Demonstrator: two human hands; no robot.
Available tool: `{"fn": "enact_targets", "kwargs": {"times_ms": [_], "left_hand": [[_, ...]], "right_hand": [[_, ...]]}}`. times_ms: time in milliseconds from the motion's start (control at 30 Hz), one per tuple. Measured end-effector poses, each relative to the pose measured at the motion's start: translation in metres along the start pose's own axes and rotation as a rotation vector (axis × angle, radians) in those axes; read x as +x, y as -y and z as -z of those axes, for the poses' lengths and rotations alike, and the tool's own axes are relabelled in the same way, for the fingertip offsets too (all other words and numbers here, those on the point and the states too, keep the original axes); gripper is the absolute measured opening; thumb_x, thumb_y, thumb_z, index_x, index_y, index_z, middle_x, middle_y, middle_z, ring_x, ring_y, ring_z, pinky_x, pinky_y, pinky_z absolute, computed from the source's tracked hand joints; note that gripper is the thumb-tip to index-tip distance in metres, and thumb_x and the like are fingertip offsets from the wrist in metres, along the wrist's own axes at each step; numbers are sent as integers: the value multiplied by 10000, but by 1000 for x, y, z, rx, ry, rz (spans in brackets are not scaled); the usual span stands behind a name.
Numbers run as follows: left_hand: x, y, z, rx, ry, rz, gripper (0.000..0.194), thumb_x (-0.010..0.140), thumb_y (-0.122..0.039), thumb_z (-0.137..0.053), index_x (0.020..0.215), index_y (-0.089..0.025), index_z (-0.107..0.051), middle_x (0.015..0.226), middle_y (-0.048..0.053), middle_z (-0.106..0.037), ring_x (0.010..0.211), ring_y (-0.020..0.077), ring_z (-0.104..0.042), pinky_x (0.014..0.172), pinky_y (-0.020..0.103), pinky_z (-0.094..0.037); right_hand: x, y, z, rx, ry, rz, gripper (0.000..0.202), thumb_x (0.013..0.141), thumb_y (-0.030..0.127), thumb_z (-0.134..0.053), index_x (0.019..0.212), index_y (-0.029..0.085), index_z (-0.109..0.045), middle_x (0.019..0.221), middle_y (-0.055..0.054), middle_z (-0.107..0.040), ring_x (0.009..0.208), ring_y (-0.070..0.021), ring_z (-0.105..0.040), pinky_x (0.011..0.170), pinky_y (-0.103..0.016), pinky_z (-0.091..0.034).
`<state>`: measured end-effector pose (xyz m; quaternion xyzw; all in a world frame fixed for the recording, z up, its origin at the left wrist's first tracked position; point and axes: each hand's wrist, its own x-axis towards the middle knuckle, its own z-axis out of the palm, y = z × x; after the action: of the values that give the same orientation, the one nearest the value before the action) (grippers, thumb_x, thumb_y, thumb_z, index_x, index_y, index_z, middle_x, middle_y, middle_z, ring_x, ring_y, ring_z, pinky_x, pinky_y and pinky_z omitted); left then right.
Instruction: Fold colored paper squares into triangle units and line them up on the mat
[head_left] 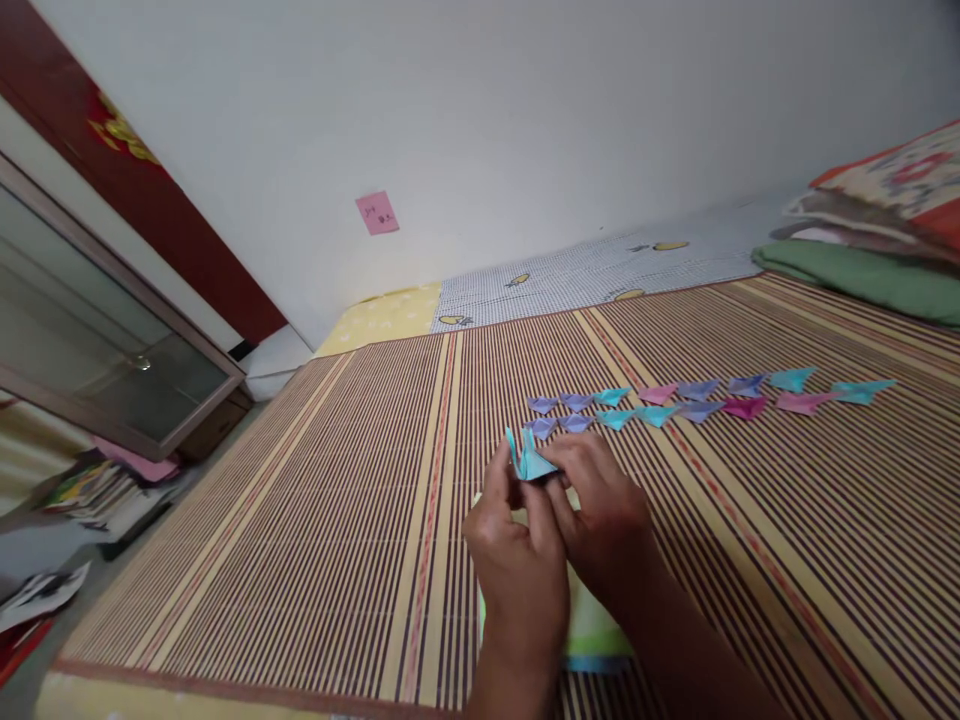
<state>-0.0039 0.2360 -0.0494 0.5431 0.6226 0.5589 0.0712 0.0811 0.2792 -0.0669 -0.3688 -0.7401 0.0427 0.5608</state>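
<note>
Between my two hands is a light blue origami crane (534, 462), its narrow points standing up. My left hand (517, 530) pinches its left side with thumb and finger. On the other side, the fingers of my right hand (600, 500) close on its right part; the fingertips are partly hidden. Beneath both wrists lies a stack of coloured paper (596, 630), yellow-green on top with a blue edge showing. Just beyond my hands, folded paper cranes stand in two rows, among them a magenta crane (745, 408), a pink crane (657, 394) and a turquoise crane (864, 391).
A striped bamboo mat (360, 520) covers the bed. Folded green bedding (862, 283) and a floral pillow (911, 180) lie at the far right. A pink note (377, 213) is on the wall. To the left stand a glass-doored cabinet (112, 320) and a pile of books (94, 490).
</note>
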Motion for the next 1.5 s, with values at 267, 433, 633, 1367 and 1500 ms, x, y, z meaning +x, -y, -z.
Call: {"fn": "enact_targets", "kwargs": {"times_ms": [267, 433, 633, 1367, 1500], "left_hand": [[4, -2, 5, 93, 29, -32, 253, 943, -114, -476, 869, -167, -712, 624, 3, -663, 501, 121, -589, 503, 237, -414], [3, -8, 4, 115, 77, -34, 253, 930, -114, -481, 800, -180, -688, 584, -7, -626, 474, 121, -543, 468, 243, -362], [3, -4, 6, 117, 75, -10, 305, 945, -147, -471, 1111, -149, -727, 687, 45, -714, 506, 148, -604, 499, 263, -440], [6, 4, 4, -119, 88, -99, 564, 887, -6, -445, 1293, -291, -715, 1071, 70, -781, 946, 198, -722, 876, 359, -596], [7, 6, 7, -228, 150, -10, 575, 891, 3, -433, 1299, -291, -713, 1004, 56, -749, 800, 158, -676, 707, 269, -568]], "right_hand": [[-6, -1, -7, 25, 17, -2, 114, 980, 122, -506, 1015, 202, -579, 883, -56, -642, 783, -191, -639, 670, -300, -518], [-7, -5, -6, -23, 1, -20, 164, 989, 129, -472, 1054, 196, -607, 877, -60, -664, 789, -199, -650, 692, -316, -516], [-7, -3, -5, -30, 5, 19, 169, 998, 136, -458, 1072, 189, -601, 890, -75, -688, 830, -220, -674, 711, -334, -534], [5, 9, 2, 305, -78, -399, 152, 865, 138, -545, 941, 230, -639, 845, -8, -719, 744, -185, -686, 658, -288, -533], [2, 9, 1, 247, -114, -300, 217, 858, 87, -525, 974, 234, -635, 901, -20, -704, 810, -189, -684, 689, -298, -530]]}}
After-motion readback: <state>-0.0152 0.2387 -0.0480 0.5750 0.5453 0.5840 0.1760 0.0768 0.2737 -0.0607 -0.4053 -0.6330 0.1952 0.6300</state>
